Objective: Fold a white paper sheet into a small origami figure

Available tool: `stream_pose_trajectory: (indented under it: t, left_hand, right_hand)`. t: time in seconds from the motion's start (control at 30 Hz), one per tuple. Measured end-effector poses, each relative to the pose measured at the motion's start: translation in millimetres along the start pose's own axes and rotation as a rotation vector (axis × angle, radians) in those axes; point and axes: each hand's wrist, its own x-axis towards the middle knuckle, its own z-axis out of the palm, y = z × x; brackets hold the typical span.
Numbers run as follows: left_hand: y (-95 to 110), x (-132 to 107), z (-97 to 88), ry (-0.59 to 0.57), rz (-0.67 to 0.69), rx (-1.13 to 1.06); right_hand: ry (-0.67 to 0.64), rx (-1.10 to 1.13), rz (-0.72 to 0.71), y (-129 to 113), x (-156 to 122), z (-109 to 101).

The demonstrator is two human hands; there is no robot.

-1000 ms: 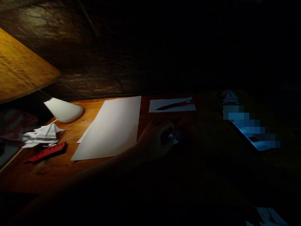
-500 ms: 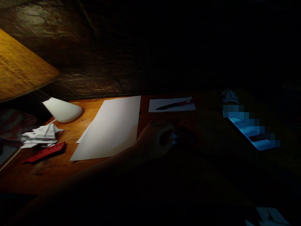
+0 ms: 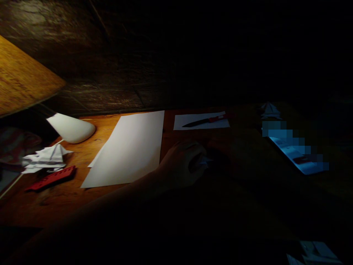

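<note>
Folded white paper (image 3: 204, 160) pokes out further than before from the left hand's (image 3: 179, 163) clenched grip.

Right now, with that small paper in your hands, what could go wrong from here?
The knife lies open on its white sheet just beyond your left hand, so a careless reach could nick you. Your right hand sits deep in shadow, and the small folded paper is barely visible, so a crease might land crooked.
</note>
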Motion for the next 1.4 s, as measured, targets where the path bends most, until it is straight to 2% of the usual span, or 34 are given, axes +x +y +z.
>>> stream_pose_trajectory:
  t: [0.2,0.37,0.57,0.7,0.93,1.1,1.27,1.4]
  left_hand:
    - [1.3,-1.0,-4.4,-0.036,0.021,0.061]
    - [4.6,-0.9,-5.8,-0.050,0.047,0.089]
    - [4.3,-0.3,-5.0,-0.060,0.086,0.125]
    - [4.6,0.0,-5.0,-0.048,0.109,0.173]
    - [7.6,-0.3,-6.0,-0.060,0.144,0.257]
    - [12.2,-0.1,-2.9,-0.053,0.166,0.337]
    - [10.1,-0.6,-1.5,-0.043,0.172,0.343]
    - [5.9,-0.8,-1.5,-0.037,0.184,0.310]
  right_hand:
    - [0.038,0.047,0.042,5.5,1.3,7.6]
    - [0.053,0.096,0.129,-3.8,1.8,8.6]
    - [0.126,0.056,0.233,-6.2,4.8,19.7]
    - [0.163,0.036,0.252,-6.2,4.5,26.8]
    - [0.144,-0.058,0.180,-22.4,3.2,14.2]
    - [0.201,-0.033,0.094,-9.9,4.3,17.9]
    - [0.135,0.003,0.005,1.3,-0.1,19.3]
    - [0.107,0.015,0.025,0.6,-0.7,16.7]
